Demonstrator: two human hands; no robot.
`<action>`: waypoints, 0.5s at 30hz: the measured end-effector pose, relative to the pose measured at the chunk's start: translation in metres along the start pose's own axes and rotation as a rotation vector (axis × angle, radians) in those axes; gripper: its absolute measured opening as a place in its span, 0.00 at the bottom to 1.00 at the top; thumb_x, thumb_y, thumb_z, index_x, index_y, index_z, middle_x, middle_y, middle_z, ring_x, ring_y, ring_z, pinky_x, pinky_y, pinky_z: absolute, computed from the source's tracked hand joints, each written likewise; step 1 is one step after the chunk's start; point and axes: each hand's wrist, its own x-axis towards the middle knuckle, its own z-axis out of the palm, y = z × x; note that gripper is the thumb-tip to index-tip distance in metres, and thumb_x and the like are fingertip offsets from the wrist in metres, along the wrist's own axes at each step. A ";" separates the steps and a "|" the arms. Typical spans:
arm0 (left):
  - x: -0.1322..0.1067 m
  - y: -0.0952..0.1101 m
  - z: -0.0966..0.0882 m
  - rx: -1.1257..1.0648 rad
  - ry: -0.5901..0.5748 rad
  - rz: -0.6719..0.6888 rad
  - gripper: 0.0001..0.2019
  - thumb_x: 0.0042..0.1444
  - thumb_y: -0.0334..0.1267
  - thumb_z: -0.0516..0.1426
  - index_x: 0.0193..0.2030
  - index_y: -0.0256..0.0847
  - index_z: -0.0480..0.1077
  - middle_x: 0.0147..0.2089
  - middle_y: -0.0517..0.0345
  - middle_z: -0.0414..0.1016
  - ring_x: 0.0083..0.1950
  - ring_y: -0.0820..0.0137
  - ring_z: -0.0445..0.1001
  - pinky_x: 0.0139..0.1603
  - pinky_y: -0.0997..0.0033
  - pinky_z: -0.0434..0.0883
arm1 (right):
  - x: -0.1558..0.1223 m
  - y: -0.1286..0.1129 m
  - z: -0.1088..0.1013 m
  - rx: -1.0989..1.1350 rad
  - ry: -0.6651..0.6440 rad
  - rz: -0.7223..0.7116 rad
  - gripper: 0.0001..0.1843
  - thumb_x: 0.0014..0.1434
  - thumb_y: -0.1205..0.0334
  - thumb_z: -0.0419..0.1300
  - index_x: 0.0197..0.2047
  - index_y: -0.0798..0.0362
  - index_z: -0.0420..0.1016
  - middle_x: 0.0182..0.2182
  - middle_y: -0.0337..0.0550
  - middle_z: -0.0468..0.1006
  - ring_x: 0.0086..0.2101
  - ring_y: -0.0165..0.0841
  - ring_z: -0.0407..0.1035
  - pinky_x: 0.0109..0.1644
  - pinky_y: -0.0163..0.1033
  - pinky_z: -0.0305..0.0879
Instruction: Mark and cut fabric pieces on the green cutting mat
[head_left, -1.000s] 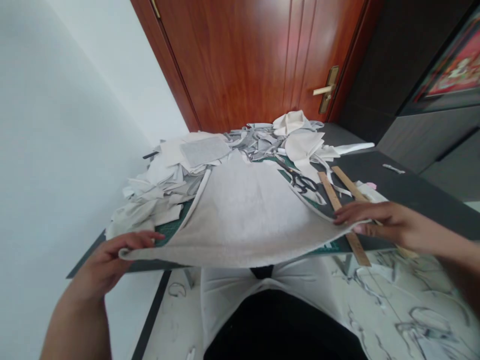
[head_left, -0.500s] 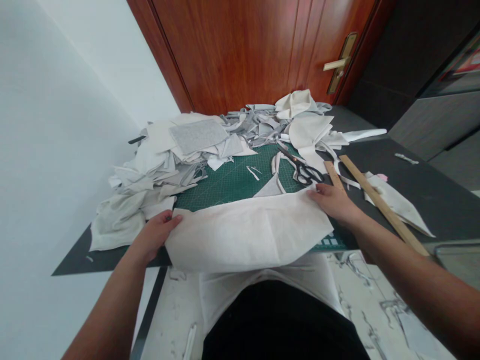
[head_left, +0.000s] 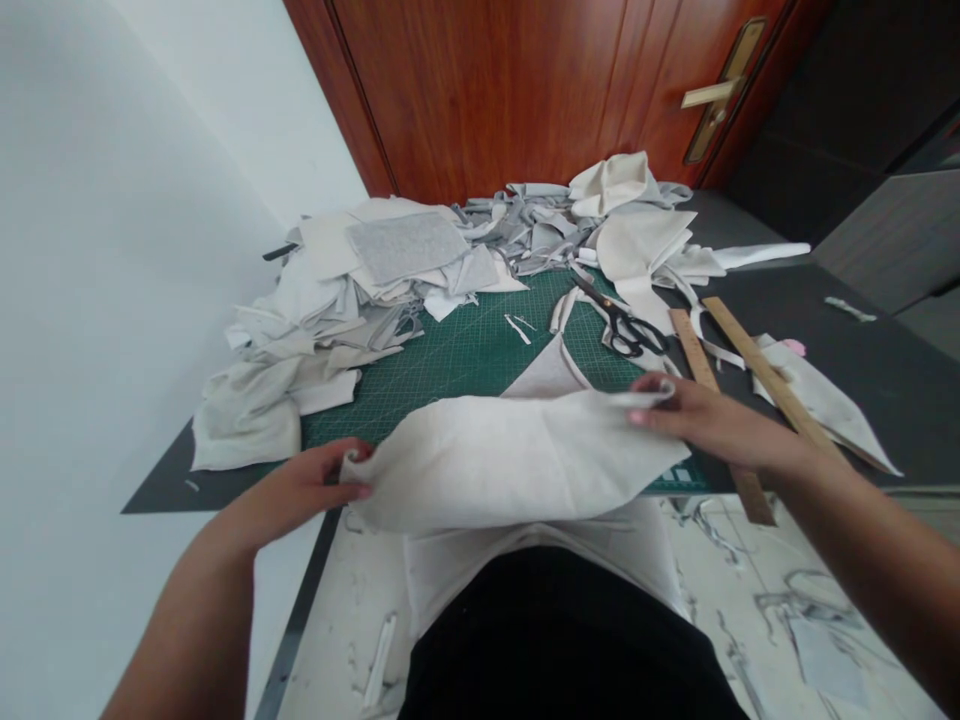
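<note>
A wide piece of white fabric (head_left: 510, 455) stretches between my two hands over the front edge of the table. My left hand (head_left: 319, 475) pinches its left end, where the edge curls between thumb and fingers. At the upper right corner, my right hand (head_left: 694, 415) grips the fabric, and that corner rolls up over the fingers with some motion blur. Beneath and behind the cloth lies a green cutting mat (head_left: 457, 365). A folded pale fabric piece (head_left: 551, 370) pokes out behind it. Black-handled scissors (head_left: 626, 325) rest just beyond my right hand.
Heaped white and grey fabric scraps (head_left: 409, 250) line the back and left of the dark table (head_left: 847, 350). Two wooden rulers, one a longer ruler (head_left: 765, 360), lie at the right near a pointed fabric piece (head_left: 832, 410). A brown door (head_left: 510, 90) stands behind.
Both hands have turned the ends of the white fabric upward, so its edges now curl. The left hand has shifted slightly down, the right slightly right. The camera view has tilted a little.
</note>
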 end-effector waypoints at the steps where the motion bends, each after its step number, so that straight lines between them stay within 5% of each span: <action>1: -0.003 0.002 0.005 0.094 -0.039 0.037 0.16 0.40 0.47 0.69 0.36 0.44 0.76 0.39 0.57 0.79 0.42 0.59 0.76 0.44 0.63 0.75 | -0.003 0.001 0.005 -0.088 -0.078 -0.050 0.21 0.56 0.42 0.67 0.44 0.49 0.76 0.39 0.45 0.79 0.39 0.41 0.75 0.43 0.44 0.74; 3: -0.007 0.005 0.017 0.268 -0.091 0.103 0.16 0.42 0.43 0.67 0.39 0.45 0.74 0.42 0.58 0.77 0.44 0.60 0.75 0.46 0.63 0.72 | -0.005 0.005 0.016 -0.255 -0.120 -0.145 0.17 0.54 0.48 0.69 0.42 0.49 0.78 0.44 0.47 0.76 0.42 0.41 0.75 0.47 0.44 0.74; 6: -0.012 0.011 0.036 0.373 -0.061 0.082 0.15 0.45 0.37 0.62 0.42 0.46 0.72 0.41 0.58 0.77 0.43 0.61 0.75 0.47 0.63 0.70 | -0.002 0.012 0.029 -0.415 0.017 -0.185 0.10 0.52 0.59 0.68 0.39 0.49 0.79 0.47 0.50 0.74 0.43 0.41 0.75 0.49 0.45 0.74; 9: -0.020 0.015 0.043 0.367 -0.139 0.095 0.12 0.48 0.31 0.55 0.39 0.47 0.72 0.39 0.59 0.78 0.43 0.62 0.76 0.47 0.64 0.69 | 0.004 0.012 0.029 -0.501 0.058 -0.185 0.09 0.51 0.68 0.63 0.36 0.49 0.79 0.42 0.48 0.78 0.42 0.41 0.76 0.47 0.43 0.71; 12: -0.015 0.019 0.028 0.367 -0.152 0.169 0.09 0.48 0.31 0.53 0.34 0.46 0.72 0.36 0.60 0.78 0.41 0.62 0.75 0.44 0.66 0.68 | 0.014 -0.001 0.016 -0.502 -0.024 -0.101 0.08 0.53 0.69 0.59 0.34 0.48 0.77 0.30 0.41 0.79 0.33 0.38 0.75 0.39 0.39 0.67; 15: 0.012 0.036 -0.006 0.338 0.067 0.215 0.04 0.52 0.38 0.56 0.32 0.43 0.71 0.30 0.63 0.73 0.35 0.66 0.71 0.37 0.69 0.65 | 0.030 -0.025 -0.011 -0.495 0.137 -0.061 0.05 0.57 0.64 0.60 0.38 0.50 0.77 0.28 0.41 0.79 0.31 0.39 0.73 0.37 0.39 0.63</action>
